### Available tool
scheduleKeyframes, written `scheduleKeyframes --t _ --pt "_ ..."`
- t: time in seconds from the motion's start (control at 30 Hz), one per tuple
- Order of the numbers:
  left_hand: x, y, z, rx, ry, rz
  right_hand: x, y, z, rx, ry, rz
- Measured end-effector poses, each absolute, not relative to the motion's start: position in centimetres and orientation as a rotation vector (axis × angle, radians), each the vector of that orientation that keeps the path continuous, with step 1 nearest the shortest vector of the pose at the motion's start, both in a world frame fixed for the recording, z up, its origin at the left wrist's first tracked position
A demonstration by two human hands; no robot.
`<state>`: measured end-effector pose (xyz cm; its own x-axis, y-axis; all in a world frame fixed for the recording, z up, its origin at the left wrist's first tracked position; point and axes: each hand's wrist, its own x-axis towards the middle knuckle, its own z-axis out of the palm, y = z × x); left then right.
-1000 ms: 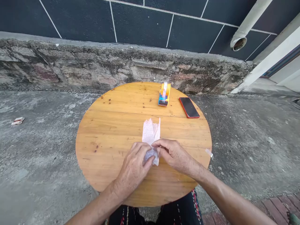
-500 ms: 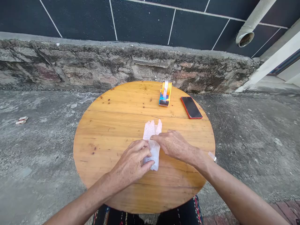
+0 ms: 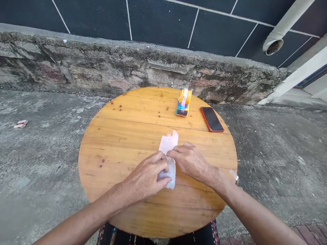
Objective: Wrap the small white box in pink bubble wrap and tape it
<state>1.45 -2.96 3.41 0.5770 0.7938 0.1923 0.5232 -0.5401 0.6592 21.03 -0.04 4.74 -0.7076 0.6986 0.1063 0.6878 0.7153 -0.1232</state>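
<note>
A narrow bundle of translucent, pinkish-white bubble wrap [image 3: 168,143] lies lengthwise on the round wooden table [image 3: 114,143]. Its near half looks bluish, and I cannot make out what is inside. My left hand [image 3: 153,172] curls over the near half from the left, with the thumb along its near end. From the right, my right hand [image 3: 190,158] has its fingers bent and pinched at the wrap's right edge, near the middle. The far end of the wrap sticks out beyond both hands, with clear tape on it.
A yellow and blue tape dispenser [image 3: 184,102] stands at the table's far side. Right of it lies a red-cased phone [image 3: 212,119]. A strip of clear tape [image 3: 233,176] hangs at the right table edge. Behind the table runs a rough stone wall base [image 3: 102,69].
The left flap at the wrap's far end has come down, so that end looks flatter. Both hands stay on the bundle with small finger movements. The view has shifted slightly.
</note>
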Motion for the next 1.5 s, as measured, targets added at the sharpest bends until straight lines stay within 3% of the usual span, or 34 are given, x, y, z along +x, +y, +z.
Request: scheduleKeyframes --t 0.47,1.5 --pt "1.2 -3.2 2.5 2.282 1.016 0.725 20.3 1.3 4.2 -1.106 -2.734 0.433" --pt "1.3 -3.5 2.2 2.25 0.94 0.82 20.6 1.0 3.8 -1.319 -2.636 0.477"
